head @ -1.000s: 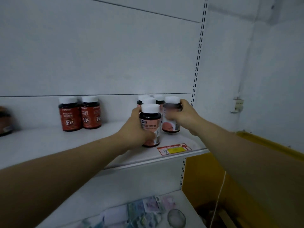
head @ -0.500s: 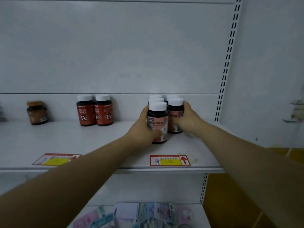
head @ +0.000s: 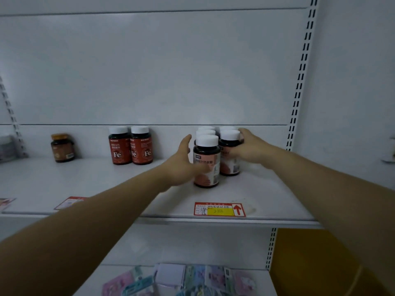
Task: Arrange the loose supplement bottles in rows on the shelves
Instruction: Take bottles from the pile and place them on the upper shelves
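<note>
Several white-capped dark supplement bottles with pink labels stand in two short rows on the white shelf [head: 96, 184]. My left hand [head: 181, 165] lies against the left side of the front left bottle [head: 207, 144], fingers fairly straight along the row and thumb across its label. My right hand [head: 250, 149] curls round the front right bottle [head: 229, 136], thumb on its front and fingers behind its cap. Both bottles stand on the shelf, touching each other.
Two red Fe bottles [head: 130, 146] stand side by side at the back, left of the group, and an amber jar [head: 62, 148] further left. A red and yellow price tag [head: 220, 209] sits on the shelf's front edge. Colourful packets [head: 181, 280] cover the lower shelf. A slotted upright [head: 299, 86] bounds the right.
The view has moved closer and slightly left. My left hand's fingers have straightened off the front bottle and now lie along the row's side. My right hand keeps its grip.
</note>
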Motion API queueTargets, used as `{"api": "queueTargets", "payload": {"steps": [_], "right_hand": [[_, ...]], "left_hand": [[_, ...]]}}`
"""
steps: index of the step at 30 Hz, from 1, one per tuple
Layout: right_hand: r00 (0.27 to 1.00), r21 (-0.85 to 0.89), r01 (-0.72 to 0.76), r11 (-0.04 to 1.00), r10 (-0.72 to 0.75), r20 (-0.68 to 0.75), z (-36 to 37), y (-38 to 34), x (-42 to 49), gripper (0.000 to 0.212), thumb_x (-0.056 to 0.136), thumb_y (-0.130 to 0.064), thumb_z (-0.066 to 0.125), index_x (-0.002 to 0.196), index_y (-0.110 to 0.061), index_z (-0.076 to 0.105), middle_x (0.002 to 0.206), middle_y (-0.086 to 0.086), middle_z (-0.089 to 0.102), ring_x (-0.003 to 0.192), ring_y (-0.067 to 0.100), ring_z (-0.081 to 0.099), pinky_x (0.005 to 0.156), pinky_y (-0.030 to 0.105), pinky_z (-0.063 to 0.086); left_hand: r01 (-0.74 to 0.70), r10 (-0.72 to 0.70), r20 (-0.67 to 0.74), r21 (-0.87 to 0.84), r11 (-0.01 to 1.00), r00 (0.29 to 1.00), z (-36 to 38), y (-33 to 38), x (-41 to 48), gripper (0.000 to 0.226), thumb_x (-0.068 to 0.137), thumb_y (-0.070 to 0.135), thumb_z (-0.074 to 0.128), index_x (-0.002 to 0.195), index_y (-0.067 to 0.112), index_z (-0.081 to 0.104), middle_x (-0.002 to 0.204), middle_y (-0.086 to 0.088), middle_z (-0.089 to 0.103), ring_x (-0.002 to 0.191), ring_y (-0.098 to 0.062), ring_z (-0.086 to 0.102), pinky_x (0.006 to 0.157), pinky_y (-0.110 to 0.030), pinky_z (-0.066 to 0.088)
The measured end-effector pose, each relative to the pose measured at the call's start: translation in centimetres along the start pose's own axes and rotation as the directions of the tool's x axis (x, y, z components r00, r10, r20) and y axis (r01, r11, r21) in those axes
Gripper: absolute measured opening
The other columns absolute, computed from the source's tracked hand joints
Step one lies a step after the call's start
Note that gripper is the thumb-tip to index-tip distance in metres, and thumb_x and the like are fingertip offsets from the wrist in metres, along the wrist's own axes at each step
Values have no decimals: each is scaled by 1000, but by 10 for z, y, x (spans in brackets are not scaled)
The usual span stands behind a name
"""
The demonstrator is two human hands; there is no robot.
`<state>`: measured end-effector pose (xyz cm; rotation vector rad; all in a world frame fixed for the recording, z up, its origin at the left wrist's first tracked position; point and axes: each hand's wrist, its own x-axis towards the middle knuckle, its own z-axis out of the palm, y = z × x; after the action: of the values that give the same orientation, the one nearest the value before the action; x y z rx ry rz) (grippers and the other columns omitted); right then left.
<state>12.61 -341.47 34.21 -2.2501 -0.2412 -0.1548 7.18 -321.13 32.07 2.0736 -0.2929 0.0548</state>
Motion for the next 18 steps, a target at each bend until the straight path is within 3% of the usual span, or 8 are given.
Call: {"api": "queueTargets", "payload": {"steps": [4, 7, 9, 11, 14, 18], "right_hand": [[994, -122, 7, 992, -20, -104, -20, -46, -11, 75, 86, -31, 63, 150, -23, 25, 151, 6, 34, 132, 25, 40, 99, 31, 37], [987, -247, 101, 964, -129, -97, -3, -86, -14, 72, 88, -45, 60, 149, -23, 29, 152, 5, 33, 135, 25, 38, 103, 33, 33], [979, -320, 173, 932, -197, -46, 24, -119, -15, 71, 88, -50, 58, 148, -23, 30, 151, 4, 34, 134, 24, 39, 103, 32, 33], [965, -362, 249, 898, -260, 17, 61, -155, -14, 70, 89, -52, 56, 147, -22, 31, 150, 4, 36, 133, 24, 40, 103, 31, 33], [937, -348, 348, 871, -330, 113, 131, -212, -13, 69, 89, -52, 56, 146, -22, 33, 150, 4, 37, 133, 23, 40, 104, 31, 33], [861, -300, 503, 810, -439, 257, 242, -297, -18, 69, 89, -52, 56, 146, -22, 33, 149, 3, 38, 133, 23, 39, 101, 30, 33]], "left_hand": [[28, -25, -15, 198, 980, 1000, -42, 8, -7, 89, 83, 42, 67, 149, 40, 8, 158, 0, 17, 139, -25, 31, 110, -44, 32], [63, -57, -29, 347, 936, 998, -79, 5, -23, 89, 80, 45, 69, 149, 35, 14, 152, -2, 32, 130, -24, 43, 108, -40, 37], [74, -45, -72, 466, 882, 996, -107, -1, -43, 78, 80, 42, 69, 145, 27, 28, 132, -2, 52, 112, -21, 54, 95, -30, 43], [99, -45, -108, 574, 813, 993, -139, -11, -70, 65, 84, 39, 66, 140, 26, 36, 127, -1, 54, 109, -21, 54, 87, -27, 41], [203, -87, -204, 663, 721, 975, -198, -38, -114, 72, 86, 44, 62, 146, 28, 26, 145, -3, 42, 126, -23, 46, 98, -30, 37], [339, -128, -338, 692, 637, 932, -288, -88, -184, 73, 86, 48, 61, 147, 29, 27, 151, 0, 35, 132, -22, 41, 106, -32, 34]]}}
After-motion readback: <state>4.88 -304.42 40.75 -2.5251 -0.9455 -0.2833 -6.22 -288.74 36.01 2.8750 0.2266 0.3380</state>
